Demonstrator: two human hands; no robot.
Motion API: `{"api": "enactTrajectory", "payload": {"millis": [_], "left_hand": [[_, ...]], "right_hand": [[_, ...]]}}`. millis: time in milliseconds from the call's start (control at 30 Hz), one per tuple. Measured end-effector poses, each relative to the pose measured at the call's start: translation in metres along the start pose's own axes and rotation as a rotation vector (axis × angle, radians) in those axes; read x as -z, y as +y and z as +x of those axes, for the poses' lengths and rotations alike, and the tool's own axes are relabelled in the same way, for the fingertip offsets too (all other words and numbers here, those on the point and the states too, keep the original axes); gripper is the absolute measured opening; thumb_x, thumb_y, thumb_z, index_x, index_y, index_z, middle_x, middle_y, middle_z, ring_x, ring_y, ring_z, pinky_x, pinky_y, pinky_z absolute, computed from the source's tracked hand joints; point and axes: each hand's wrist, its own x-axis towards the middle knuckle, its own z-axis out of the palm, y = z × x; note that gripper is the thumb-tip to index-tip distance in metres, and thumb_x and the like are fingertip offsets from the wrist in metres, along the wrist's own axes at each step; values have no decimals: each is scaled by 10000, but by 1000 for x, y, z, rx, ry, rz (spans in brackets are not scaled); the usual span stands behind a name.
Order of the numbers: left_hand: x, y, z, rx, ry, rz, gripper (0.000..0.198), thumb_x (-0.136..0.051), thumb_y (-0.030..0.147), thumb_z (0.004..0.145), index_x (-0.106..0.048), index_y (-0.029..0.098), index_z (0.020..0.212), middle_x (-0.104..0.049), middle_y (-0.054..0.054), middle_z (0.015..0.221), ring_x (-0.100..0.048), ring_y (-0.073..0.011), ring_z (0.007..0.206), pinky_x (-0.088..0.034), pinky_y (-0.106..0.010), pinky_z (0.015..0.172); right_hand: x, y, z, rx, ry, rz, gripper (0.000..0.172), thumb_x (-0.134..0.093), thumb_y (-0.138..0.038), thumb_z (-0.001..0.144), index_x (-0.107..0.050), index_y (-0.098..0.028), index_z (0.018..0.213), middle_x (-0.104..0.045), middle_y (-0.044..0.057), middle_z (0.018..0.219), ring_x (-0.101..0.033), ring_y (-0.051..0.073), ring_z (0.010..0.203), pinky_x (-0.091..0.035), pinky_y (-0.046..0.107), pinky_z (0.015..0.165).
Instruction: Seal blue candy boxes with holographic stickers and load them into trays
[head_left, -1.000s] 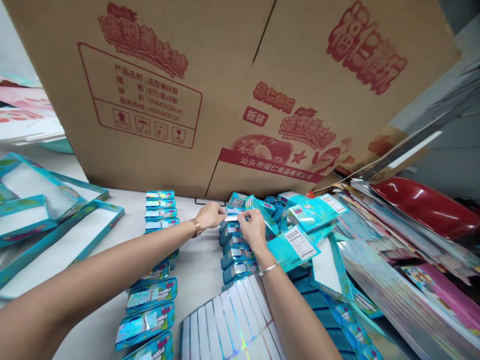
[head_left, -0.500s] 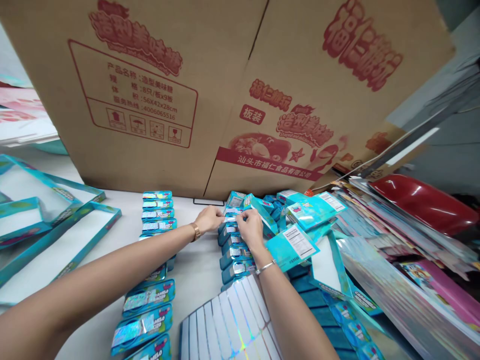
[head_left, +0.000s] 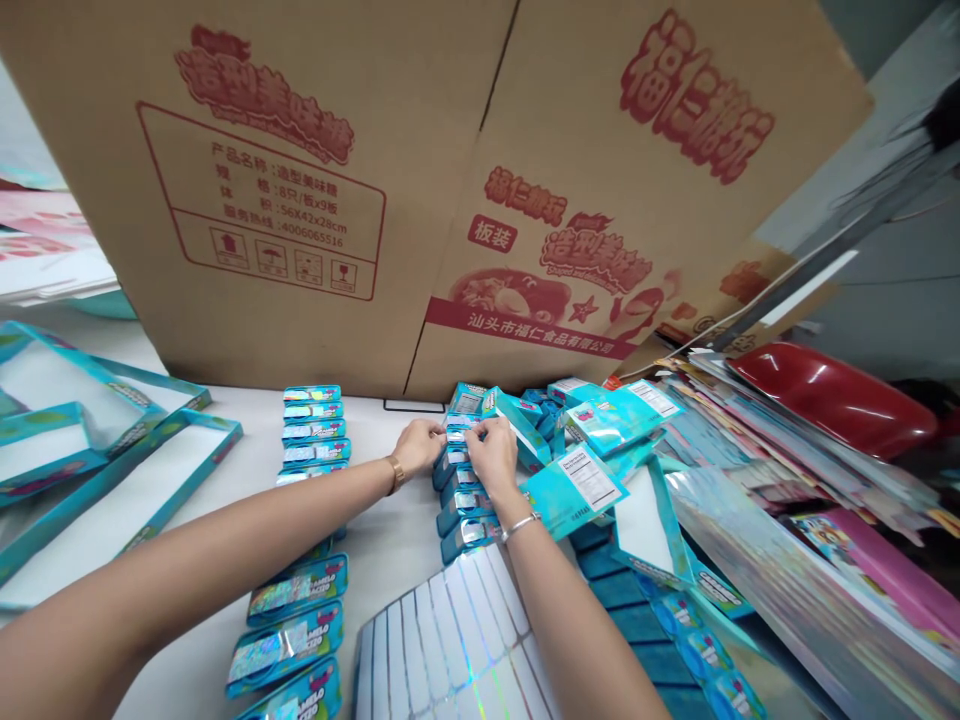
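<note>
Near the far end of the right-hand row of small blue candy boxes (head_left: 466,503), my two hands meet from either side. My left hand (head_left: 420,447) has its fingers pinched together at the left edge of one box. From the right, my right hand (head_left: 493,455) bends its closed fingertips onto that box's top. A pale, shiny strip shows between the fingertips; whatever they pinch is too small to make out. Below the hands lies a sheet of shiny-edged white stickers (head_left: 457,645), partly under my right forearm. Another row of blue boxes (head_left: 289,640) with shiny stickers runs left, partly behind my left forearm.
A big printed cardboard carton (head_left: 322,200) stands across the back. Open blue trays (head_left: 124,490) lie at left. Loose flat blue cartons (head_left: 577,490) and more packed blue boxes (head_left: 622,610) crowd the right, beside stacked sheets (head_left: 787,560) and a red glossy object (head_left: 832,395).
The view has shifted slightly. Both hands stay at the same part of the right-hand row, with only small finger movements.
</note>
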Motion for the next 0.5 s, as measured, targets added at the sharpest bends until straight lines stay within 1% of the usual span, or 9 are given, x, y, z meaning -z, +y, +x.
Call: {"api": "enactTrajectory", "payload": {"millis": [33, 100, 133, 233, 300, 367, 433, 500], "left_hand": [[-2, -1, 1, 21, 1, 1, 130, -678, 245, 807, -748, 160, 875, -757, -40, 857, -671, -193, 867, -483, -242, 735], [-6, -4, 2, 70, -4, 8, 169, -674, 291, 849, -725, 148, 922, -743, -47, 904, -671, -188, 873, -507, -273, 762], [-8, -6, 3, 99, -9, 15, 201, -661, 318, 875, -707, 142, 960, -731, -51, 945, -670, -187, 882, -522, -301, 781], [-13, -10, 2, 204, -44, 49, 273, -620, 360, 925, -650, 136, 1079, -680, -63, 1075, -661, -198, 935, -553, -390, 825], [-15, -10, 1, 275, -71, 74, 294, -621, 352, 928, -629, 143, 1134, -657, -72, 1127, -655, -212, 974, -559, -403, 839], [-12, -5, -1, 326, -86, 87, 316, -632, 339, 922, -614, 149, 1174, -642, -81, 1161, -649, -222, 1003, -560, -402, 844], [-5, 6, -4, 347, -89, 79, 333, -632, 337, 922, -603, 154, 1198, -631, -85, 1188, -643, -229, 1025, -559, -407, 851], [11, 21, -10, 339, -83, 46, 334, -622, 344, 928, -601, 157, 1203, -629, -82, 1195, -641, -230, 1024, -559, -417, 855]], "right_hand": [[0, 0, 0, -13, 6, 6, 56, -589, -230, 783, -599, -204, 831, -601, 64, 952, -546, 231, 891, -395, 313, 789], [1, -1, 0, -33, 15, 15, 174, -593, -210, 766, -584, -205, 939, -603, 62, 972, -547, 236, 889, -396, 316, 780], [1, -2, 0, -39, 15, 18, 199, -583, -192, 763, -577, -207, 961, -603, 63, 980, -548, 239, 899, -396, 318, 785], [1, -5, -3, -43, 6, 28, 209, -521, -119, 765, -581, -217, 940, -605, 71, 1006, -549, 249, 948, -395, 328, 820], [1, -7, -4, -50, 0, 41, 227, -490, -81, 757, -594, -217, 906, -608, 80, 1021, -555, 253, 967, -399, 331, 833], [5, -9, 0, -63, -13, 66, 232, -482, -61, 740, -610, -210, 864, -619, 88, 1000, -574, 251, 949, -414, 329, 824], [17, -11, 7, -71, -36, 108, 229, -480, -67, 737, -624, -196, 859, -639, 88, 948, -602, 240, 899, -436, 325, 803], [42, -13, 11, -55, -60, 163, 232, -473, -110, 775, -629, -178, 934, -661, 84, 944, -625, 224, 867, -458, 320, 794]]}}
